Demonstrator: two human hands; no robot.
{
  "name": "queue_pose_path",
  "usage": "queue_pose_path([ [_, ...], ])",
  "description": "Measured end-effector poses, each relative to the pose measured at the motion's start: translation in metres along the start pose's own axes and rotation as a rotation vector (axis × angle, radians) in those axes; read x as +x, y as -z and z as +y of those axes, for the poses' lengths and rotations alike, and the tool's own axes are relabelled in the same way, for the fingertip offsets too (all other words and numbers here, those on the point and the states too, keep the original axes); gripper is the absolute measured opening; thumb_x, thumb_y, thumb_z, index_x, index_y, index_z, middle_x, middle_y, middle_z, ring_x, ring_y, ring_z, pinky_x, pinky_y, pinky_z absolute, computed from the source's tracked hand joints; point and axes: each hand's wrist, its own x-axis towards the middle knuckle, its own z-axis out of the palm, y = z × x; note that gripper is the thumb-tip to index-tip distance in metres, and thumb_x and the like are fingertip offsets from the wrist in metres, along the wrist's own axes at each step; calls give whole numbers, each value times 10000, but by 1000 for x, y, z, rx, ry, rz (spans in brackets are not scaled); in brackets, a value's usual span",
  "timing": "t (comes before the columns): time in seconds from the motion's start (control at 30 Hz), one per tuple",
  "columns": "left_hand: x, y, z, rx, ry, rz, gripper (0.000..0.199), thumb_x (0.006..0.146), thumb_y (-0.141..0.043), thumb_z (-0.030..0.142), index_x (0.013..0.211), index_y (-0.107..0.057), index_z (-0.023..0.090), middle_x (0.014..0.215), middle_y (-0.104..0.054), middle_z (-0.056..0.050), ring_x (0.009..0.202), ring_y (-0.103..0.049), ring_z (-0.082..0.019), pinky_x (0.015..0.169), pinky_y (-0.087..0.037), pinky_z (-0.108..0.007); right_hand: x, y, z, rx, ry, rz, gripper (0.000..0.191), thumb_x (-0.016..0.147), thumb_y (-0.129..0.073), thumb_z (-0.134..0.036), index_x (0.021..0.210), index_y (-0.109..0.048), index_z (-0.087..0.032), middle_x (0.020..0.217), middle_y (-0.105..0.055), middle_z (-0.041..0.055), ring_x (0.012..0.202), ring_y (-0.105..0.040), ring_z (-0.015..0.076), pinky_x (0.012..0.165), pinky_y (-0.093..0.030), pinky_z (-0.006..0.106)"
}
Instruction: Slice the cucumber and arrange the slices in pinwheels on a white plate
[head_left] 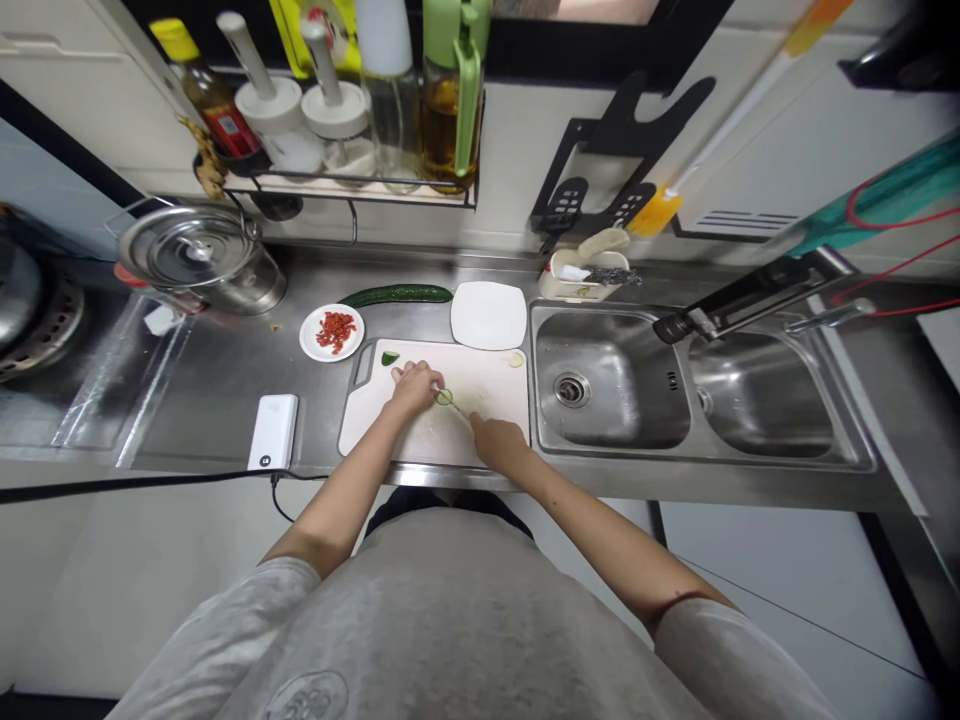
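Left hand's fingers [437, 380], bent, pinch a cucumber piece [444, 397] on the white cutting board [375, 410]; right hand [499, 442] grips a knife [460, 411] against it. Beyond lie a cucumber end [390, 358], whole-looking cucumber [397, 294], square white plate [489, 314] and plate of red pieces [335, 331] on the steel surface [217, 370].

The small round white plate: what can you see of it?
The round white plate looks smooth, perhaps ceramic, with a slim rim. It lies flat on the steel counter, left of the cutting board, near one end of the long cucumber. Small red pieces lie heaped in its middle. Nobody is touching it.
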Motion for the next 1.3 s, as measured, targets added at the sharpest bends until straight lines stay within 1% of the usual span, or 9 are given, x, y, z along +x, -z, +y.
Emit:
queue_pose_path([
  [0.13,1,0,0,5,7,-2,164,779,-603,229,884,-711,293,1062,-575,-76,1070,-410,-288,825,-226,-413,0,2,1,28,10,-39,316,916,-346,-120,1216,-437,-150,967,-681,159,958,-665,247,736,-476,317],
  [0.23,1,0,1,7,17,-3,168,782,-598,235,889,-712,296,1068,-577,-75,1069,-411,-286,826,-226,-413,1,0,2,54,10,-40,312,915,-349,-125,1211,-444,-152,973,-682,153,955,-663,246,741,-473,319],
  [0.37,1,0,1,10,30,-20,161,780,-610,259,894,-715,304,1088,-574,-75,1090,-401,-294,830,-226,-410,2,-6,3,49,18,-32,307,911,-347,-111,1197,-452,-147,961,-683,147,923,-669,252,718,-479,325],
  [0.57,3,1,1,10,17,-37,165,772,-619,244,892,-712,309,1076,-576,-68,1089,-411,-290,844,-224,-421,5,-20,5,87,4,-20,329,918,-331,-107,1228,-433,-152,984,-679,144,939,-663,247,747,-473,331],
  [0.73,3,3,2,23,21,-58,180,761,-626,237,903,-712,305,1089,-575,-77,1101,-405,-298,854,-229,-428,4,-19,7,106,11,-36,340,920,-355,-144,1254,-412,-157,1004,-673,142,948,-655,245,746,-470,335],
  [0.93,3,3,5,21,23,-45,175,763,-611,238,890,-714,301,1088,-581,-81,1099,-416,-302,882,-229,-448,-10,-15,10,138,-2,-77,343,900,-365,-128,1237,-428,-149,1013,-671,151,946,-656,253,731,-458,330],
  [1.17,0,3,7,-25,51,-27,202,783,-561,227,891,-714,304,1083,-592,-79,1097,-421,-294,886,-231,-444,-28,-18,12,166,-34,-113,321,887,-385,-130,1203,-437,-154,1070,-658,152,971,-641,248,727,-431,312],
  [1.23,-2,1,8,-53,68,7,236,802,-528,217,924,-710,306,1086,-598,-79,1098,-430,-288,892,-233,-441,-32,-19,14,178,-42,-119,329,882,-383,-126,1206,-434,-154,1065,-659,148,974,-638,246,724,-421,305],
  [1.3,-6,0,9,-83,98,78,274,823,-495,202,962,-704,311,1099,-599,-74,1100,-443,-278,901,-233,-438,-37,-21,15,187,-44,-124,349,878,-375,-119,1221,-423,-153,1056,-659,143,975,-634,243,717,-410,298],
])
